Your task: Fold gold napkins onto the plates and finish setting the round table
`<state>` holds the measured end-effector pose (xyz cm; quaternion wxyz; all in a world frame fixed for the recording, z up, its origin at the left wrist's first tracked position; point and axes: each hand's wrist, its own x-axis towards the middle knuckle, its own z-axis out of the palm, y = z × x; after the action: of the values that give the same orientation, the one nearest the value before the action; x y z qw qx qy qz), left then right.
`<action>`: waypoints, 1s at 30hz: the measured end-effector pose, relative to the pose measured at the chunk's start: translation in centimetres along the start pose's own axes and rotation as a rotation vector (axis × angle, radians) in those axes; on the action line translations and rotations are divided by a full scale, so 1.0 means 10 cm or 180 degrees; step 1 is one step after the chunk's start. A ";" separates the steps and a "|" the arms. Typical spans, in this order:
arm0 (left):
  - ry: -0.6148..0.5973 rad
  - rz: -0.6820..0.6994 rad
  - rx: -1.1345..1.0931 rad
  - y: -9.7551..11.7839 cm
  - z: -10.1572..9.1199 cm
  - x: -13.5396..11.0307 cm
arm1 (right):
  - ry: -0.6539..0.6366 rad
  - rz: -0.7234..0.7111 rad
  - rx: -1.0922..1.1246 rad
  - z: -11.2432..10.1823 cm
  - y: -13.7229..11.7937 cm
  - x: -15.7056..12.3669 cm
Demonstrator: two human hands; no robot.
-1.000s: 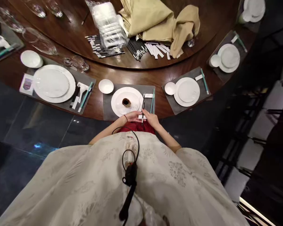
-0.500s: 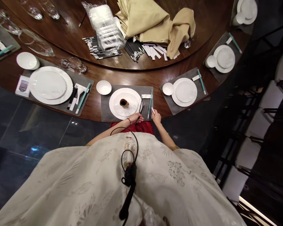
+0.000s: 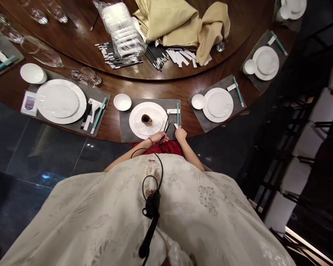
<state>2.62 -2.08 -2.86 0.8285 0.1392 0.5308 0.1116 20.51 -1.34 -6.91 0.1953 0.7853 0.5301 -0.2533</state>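
Note:
My left hand [image 3: 158, 137] is closed around a pair of black chopsticks [image 3: 167, 127], which point up and to the right over the plate's edge. On the right side of the grey placemat [image 3: 124, 127], my right hand [image 3: 181, 133] is closed at the lower end of the teal chopsticks [image 3: 178, 112]. A white paper slip [image 3: 175, 126] pokes out of its fingers. The chopsticks' upper ends lie on a white rest [image 3: 171, 111]. Stacked white plates [image 3: 134, 116] carry a brown-rimmed rolled item [image 3: 146, 119]. A small white bowl [image 3: 122, 102] sits at the placemat's upper left.
Neighbouring place settings hold plates [image 3: 218, 103] and an oval plate [image 3: 58, 99]. On the raised turntable [image 3: 80, 44] lie many black chopsticks [image 3: 157, 55], white slips [image 3: 181, 57], wrapped white packs [image 3: 124, 33] and tan cloths [image 3: 177, 22]. Wine glasses [image 3: 41, 53] lie at left.
My right hand has moved slightly left and down onto the teal chopsticks, which now lie close together instead of splayed. The left hand still holds the black chopsticks.

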 end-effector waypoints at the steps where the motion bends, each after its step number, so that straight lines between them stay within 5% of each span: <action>1: 0.0000 0.0012 -0.0014 -0.01 -0.01 0.00 | -0.0021 0.0027 0.0016 0.00 -0.01 0.01; 14: -0.0113 0.0007 -0.0005 -0.01 -0.05 0.04 | 0.0105 -0.0005 0.0026 -0.03 -0.05 0.01; 20: -0.0112 0.0144 0.0025 -0.02 -0.07 0.07 | 0.0128 0.0204 0.0240 -0.22 0.00 -0.03; 24: -0.0208 0.0340 0.0106 0.01 -0.08 0.07 | 0.0318 -0.0004 0.1368 -0.31 -0.03 -0.20; 30: -0.0578 0.0555 0.0390 0.03 -0.04 0.03 | -0.0436 -0.0535 0.3861 -0.17 -0.27 -0.52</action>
<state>2.42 -1.65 -3.18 0.8502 0.2446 0.4454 0.1375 16.72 -3.23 -2.53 -0.2733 0.6939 0.3379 -0.5741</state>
